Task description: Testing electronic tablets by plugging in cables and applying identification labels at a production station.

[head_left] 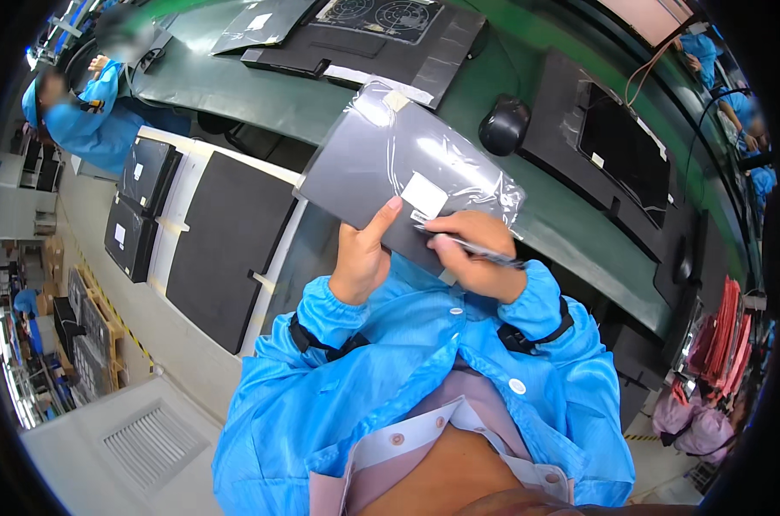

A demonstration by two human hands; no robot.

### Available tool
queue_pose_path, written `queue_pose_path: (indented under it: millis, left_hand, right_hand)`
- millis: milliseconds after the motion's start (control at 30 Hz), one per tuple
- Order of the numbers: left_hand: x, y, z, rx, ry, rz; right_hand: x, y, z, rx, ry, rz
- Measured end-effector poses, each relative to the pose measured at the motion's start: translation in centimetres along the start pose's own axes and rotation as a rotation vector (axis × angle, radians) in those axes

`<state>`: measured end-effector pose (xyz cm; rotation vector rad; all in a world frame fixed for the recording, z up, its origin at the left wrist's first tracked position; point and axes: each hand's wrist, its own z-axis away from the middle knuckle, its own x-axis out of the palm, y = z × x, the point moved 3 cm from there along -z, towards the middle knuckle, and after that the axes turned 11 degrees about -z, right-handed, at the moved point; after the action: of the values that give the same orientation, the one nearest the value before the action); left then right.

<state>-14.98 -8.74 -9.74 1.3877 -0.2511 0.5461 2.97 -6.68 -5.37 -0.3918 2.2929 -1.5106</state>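
Your pen is at the label.
Left hand clamps bagged panel, right hand closed round pen; keep panel steady.

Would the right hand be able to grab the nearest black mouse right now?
Probably not quite: the right hand is holding a pen, though nothing seems to cover that mouse.

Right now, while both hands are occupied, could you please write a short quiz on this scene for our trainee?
1. True or false: the left hand holds the plastic-wrapped grey panel.
2. Which hand holds the pen?
3. What lies on the green table just right of the panel?
A) a coffee cup
B) a black mouse
C) a hammer

Key: 1. True. 2. The right hand. 3. B.
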Motion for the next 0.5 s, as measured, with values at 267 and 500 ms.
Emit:
queue_pose_path:
  millis: [267, 500]
  left_hand:
    - [-11.2, 6.6, 2.5, 0.023, 0.193, 0.054]
    - [-28.8, 10.6, 1.1, -0.077, 0.4, 0.159]
  right_hand:
    - [-7.3, -2.7, 0.3, 0.323, 0.28, 0.801]
    - [-10.0, -2.5, 0.2, 0.136, 0.194, 1.174]
